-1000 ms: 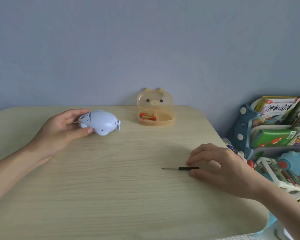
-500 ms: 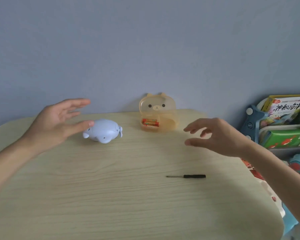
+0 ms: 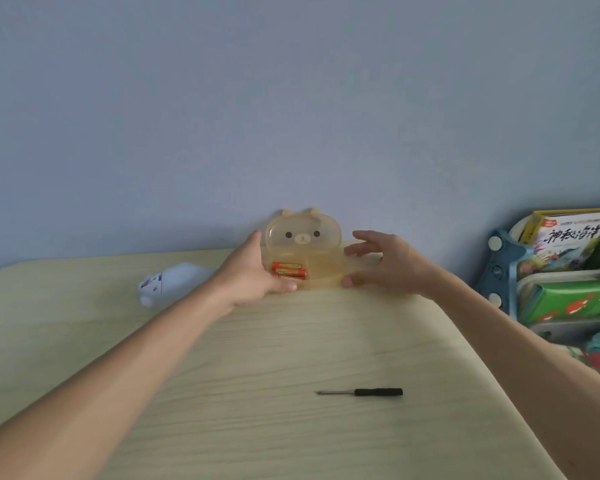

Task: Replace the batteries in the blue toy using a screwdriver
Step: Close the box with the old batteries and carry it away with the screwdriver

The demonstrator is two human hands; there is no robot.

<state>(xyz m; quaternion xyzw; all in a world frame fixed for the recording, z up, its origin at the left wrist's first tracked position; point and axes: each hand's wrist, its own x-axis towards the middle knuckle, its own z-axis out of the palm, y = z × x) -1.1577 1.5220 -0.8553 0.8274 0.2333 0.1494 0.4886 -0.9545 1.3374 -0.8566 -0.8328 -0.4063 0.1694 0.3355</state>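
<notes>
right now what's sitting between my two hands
In the head view, the open bear-shaped box holding red batteries sits between the left hand and right hand.

The left hand (image 3: 248, 271) lies with straight fingers against the left side of the bear-shaped translucent case (image 3: 303, 237). The right hand (image 3: 392, 263), fingers spread, is at its right side. The case stands at the desk's (image 3: 291, 341) far edge, lid upright, with orange batteries (image 3: 288, 270) in its left compartment. The blue toy (image 3: 174, 280) lies left of the left hand. The screwdriver (image 3: 361, 392) lies nearer, tip pointing left.
</notes>
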